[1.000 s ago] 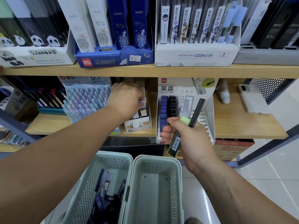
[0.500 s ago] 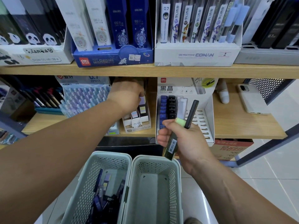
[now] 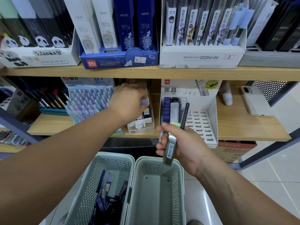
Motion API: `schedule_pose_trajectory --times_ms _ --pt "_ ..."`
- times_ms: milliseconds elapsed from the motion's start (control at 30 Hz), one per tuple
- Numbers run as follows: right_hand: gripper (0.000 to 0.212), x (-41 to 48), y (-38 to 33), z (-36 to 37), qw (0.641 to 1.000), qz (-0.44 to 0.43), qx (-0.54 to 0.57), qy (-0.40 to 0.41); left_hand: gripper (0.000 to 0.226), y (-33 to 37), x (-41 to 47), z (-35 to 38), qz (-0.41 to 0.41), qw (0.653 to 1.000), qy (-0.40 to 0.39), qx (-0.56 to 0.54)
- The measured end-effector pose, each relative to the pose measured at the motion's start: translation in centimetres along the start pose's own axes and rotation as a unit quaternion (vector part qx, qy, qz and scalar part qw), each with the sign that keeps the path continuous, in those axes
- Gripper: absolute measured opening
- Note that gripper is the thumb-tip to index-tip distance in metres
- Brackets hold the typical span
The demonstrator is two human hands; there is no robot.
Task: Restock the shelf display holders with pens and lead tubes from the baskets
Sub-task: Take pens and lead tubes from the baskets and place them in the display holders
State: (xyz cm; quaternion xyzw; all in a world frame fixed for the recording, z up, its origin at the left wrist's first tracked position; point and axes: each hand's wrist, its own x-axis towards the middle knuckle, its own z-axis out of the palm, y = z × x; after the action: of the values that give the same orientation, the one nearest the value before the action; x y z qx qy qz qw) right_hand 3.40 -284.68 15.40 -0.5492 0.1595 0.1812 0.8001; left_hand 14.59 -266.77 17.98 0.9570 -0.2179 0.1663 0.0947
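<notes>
My left hand (image 3: 129, 101) reaches under the upper shelf into a small white display holder (image 3: 142, 127) and grips a purple-capped lead tube (image 3: 144, 101) at the holder's top rows. My right hand (image 3: 180, 145) hovers in front of the white slotted display stand (image 3: 201, 120), shut on a few lead tubes (image 3: 170, 148): a green-capped one with a barcode, a clear one and a thin black one sticking up. Two pale green baskets sit below; the left basket (image 3: 90, 184) holds several dark and purple tubes, the right basket (image 3: 177, 184) looks bare inside.
A tray of purple-blue pens (image 3: 89, 103) stands left of the small holder. A white phone (image 3: 254, 101) and a white bottle (image 3: 226, 96) lie on the lower shelf (image 3: 246, 127) at right. Boxed pen displays fill the upper shelf (image 3: 146, 73). Tiled floor lies at right.
My left hand has pushed higher and deeper into the small holder, with a purple cap now showing at its fingers. My right hand has barely shifted with its tubes.
</notes>
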Motion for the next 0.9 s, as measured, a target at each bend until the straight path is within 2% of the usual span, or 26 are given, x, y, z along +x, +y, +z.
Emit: schedule_pose_trajectory --times_ms 100,167,267,333,367,500,667,800,900 --pt "0.024 -0.2 -0.2 0.5 0.999 0.021 0.001 -0.031 0.011 0.8 -1.7 -0.8 0.013 0.996 0.054 -0.071" --pt "0.028 -0.3 -0.3 0.9 0.999 0.02 0.011 -0.029 0.011 2.1 -3.6 -1.3 -0.001 0.981 0.071 -0.178" --pt "0.034 -0.2 -0.2 1.3 1.0 0.013 0.023 -0.008 0.008 4.5 -6.6 -1.7 -0.077 0.936 0.03 -0.342" --pt "0.038 -0.2 0.0 1.3 1.0 0.01 0.005 -0.002 0.014 5.6 -7.8 -1.8 -0.127 0.897 -0.024 -0.423" --pt "0.042 -0.2 0.2 1.4 1.0 0.009 -0.011 0.003 0.019 5.9 -8.1 -1.8 -0.13 0.889 -0.05 -0.436" --pt "0.051 -0.3 0.8 1.9 0.997 -0.001 -0.077 0.029 0.027 6.2 -8.9 -1.6 -0.113 0.921 -0.07 -0.366" --pt "0.048 -0.5 1.2 2.0 0.995 0.013 -0.095 0.02 0.027 5.6 -9.7 -1.4 -0.143 0.896 -0.073 -0.414" --pt "0.052 -0.5 1.2 2.2 0.997 0.003 -0.08 0.011 0.027 5.1 -9.9 -1.3 -0.154 0.9 -0.056 -0.405" --pt "0.051 -0.4 1.2 2.3 0.998 -0.001 -0.066 -0.001 0.031 4.5 -9.9 -1.1 -0.186 0.886 -0.062 -0.421"
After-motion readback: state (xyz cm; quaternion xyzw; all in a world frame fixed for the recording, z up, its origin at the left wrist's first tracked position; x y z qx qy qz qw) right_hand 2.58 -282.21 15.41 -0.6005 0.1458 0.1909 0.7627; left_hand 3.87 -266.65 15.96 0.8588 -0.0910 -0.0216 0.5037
